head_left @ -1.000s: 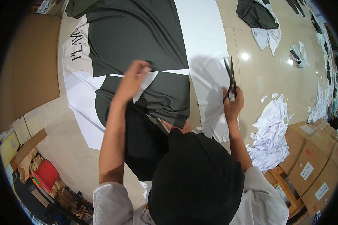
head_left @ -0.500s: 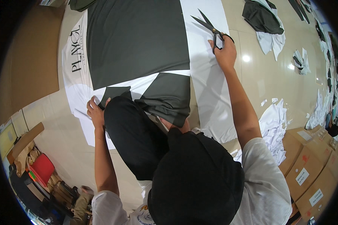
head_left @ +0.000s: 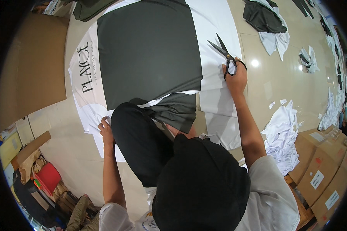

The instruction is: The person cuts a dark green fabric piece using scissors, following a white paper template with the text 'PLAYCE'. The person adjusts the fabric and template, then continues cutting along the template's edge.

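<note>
My right hand (head_left: 236,79) grips black scissors (head_left: 228,57) by the handles, blades parted, over white fabric (head_left: 214,23) on the right. A large dark grey panel (head_left: 148,46) lies beside it, with a pale, lettered section (head_left: 83,73) on its left. My left hand (head_left: 106,130) pinches white fabric (head_left: 93,117) near the lower left, beside my bent, black-clad knee (head_left: 127,123). A rumpled grey piece (head_left: 175,109) lies below the large panel, over part of my bare foot (head_left: 185,131). The black-covered head fills the lower middle and hides what is beneath it.
A cardboard sheet (head_left: 34,69) lies at left, above bags and a red item (head_left: 48,175). At right are white scraps (head_left: 279,134), stacked boxes (head_left: 320,173) and grey-and-white bundles (head_left: 264,19) on the tiled floor (head_left: 266,84).
My left hand has dropped toward me, and the large panel has shifted down over the smaller grey piece. My right hand rose with the scissors, then came slightly back down.
</note>
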Tool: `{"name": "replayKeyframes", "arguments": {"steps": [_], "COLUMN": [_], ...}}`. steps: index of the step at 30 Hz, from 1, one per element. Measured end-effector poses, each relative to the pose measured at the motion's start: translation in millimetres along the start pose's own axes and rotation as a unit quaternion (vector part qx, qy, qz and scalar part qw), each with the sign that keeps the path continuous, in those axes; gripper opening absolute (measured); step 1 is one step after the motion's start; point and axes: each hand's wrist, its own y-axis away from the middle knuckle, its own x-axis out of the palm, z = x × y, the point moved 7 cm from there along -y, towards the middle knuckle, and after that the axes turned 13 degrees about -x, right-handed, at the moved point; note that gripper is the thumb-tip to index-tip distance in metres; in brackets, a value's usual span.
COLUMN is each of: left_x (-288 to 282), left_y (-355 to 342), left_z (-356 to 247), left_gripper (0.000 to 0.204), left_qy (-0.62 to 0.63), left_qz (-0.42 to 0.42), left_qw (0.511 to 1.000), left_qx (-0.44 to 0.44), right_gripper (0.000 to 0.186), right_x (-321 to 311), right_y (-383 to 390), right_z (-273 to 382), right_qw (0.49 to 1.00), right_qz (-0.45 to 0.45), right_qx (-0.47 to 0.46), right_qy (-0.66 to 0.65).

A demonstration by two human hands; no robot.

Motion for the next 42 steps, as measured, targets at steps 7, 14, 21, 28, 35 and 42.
{"name": "replayKeyframes", "arguments": {"steps": [7,14,21,28,35,42], "left_x": [-102,-137,-30,-38,5,-7], "left_y": [-17,73,133,137,177,168], "left_z": [-79,-286,-345,-344,-331,-356], "left_gripper": [0.039,0.024,0.043,0.026,0.039,0.034], "left_qy": [0.269,0.179,-0.102,0.011,0.027,0.066], "left_qz": [-0.029,0.046,0.079,0.119,0.372,0.368], "left_qw": [0.962,0.941,0.9,0.847,0.767,0.804], "left_qx": [0.026,0.285,0.416,0.518,0.522,0.463], "right_gripper": [0.058,0.055,0.06,0.063,0.064,0.058], "right_x": [-53,-98,-116,-140,-153,-169], "right_y": [30,151,207,225,227,219], "right_z": [16,55,68,53,54,70], "right_qw": [0.992,0.99,0.992,0.993,0.993,0.993], "right_qz": [-0.006,0.021,0.112,0.095,0.098,0.047], "right_qx": [0.112,0.136,0.06,0.067,0.069,0.105], "right_qy": [-0.055,-0.032,0.012,0.029,0.006,0.024]}}
